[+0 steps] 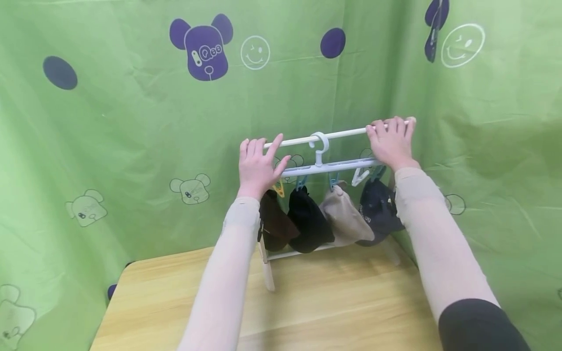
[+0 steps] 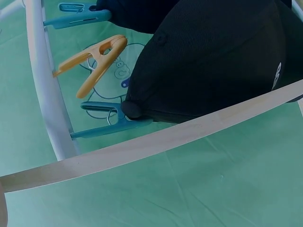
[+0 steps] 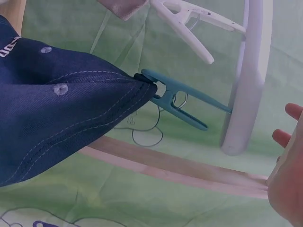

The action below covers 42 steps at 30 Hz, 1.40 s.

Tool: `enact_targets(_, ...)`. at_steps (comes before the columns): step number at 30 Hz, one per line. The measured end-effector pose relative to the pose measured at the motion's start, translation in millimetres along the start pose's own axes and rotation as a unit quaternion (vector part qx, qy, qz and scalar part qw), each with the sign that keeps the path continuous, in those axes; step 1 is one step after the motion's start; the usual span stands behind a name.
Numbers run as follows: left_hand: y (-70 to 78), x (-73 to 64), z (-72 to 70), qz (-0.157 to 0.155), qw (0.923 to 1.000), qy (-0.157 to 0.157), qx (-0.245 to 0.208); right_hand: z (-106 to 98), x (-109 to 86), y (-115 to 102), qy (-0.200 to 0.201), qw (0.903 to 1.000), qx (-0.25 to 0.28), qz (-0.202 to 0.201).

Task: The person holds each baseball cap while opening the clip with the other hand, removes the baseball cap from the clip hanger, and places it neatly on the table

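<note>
A small wooden rack carries a white top bar (image 1: 347,132). From the bar hangs a pale blue clip hanger (image 1: 322,168), its hook over it. My left hand (image 1: 256,168) rests on the bar's left end with index finger and thumb spread. At the other end, my right hand (image 1: 392,146) grips the bar, fingers bent over it. Caps hang below from clips: a brown cap (image 1: 276,222), a black cap (image 1: 309,222), a beige cap (image 1: 347,214) and a navy cap (image 3: 71,109). A teal clip (image 3: 177,99) pinches the navy cap's edge; a teal clip (image 2: 111,120) holds the black one.
The rack stands on a wood-grain table (image 1: 333,302) near its back edge. A green curtain (image 1: 131,122) printed with bears and smiley faces encloses the back and sides. A yellow clip (image 2: 102,61) and a white clip (image 3: 184,23) are also on the hanger.
</note>
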<state>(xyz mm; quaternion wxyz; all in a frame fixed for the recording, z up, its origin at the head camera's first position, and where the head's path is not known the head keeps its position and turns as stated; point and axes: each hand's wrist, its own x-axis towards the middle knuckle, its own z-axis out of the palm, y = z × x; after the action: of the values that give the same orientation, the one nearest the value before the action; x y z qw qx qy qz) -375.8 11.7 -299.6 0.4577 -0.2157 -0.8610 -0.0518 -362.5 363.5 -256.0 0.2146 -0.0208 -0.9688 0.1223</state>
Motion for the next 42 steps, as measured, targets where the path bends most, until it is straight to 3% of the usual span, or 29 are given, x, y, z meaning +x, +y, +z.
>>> enact_targets(20, -31.0, -18.3, -10.1, 0.008, 0.9989, 0.045, -0.013, 16.4, -6.0, -31.7, 0.02, 0.9997, 0.009, 0.005)
enact_targets(42, -59.4, -33.8, -26.7, -0.003, 0.9972, 0.067, -0.034, 23.0, -19.6, -70.2, 0.042, 0.9991, -0.001, 0.011)
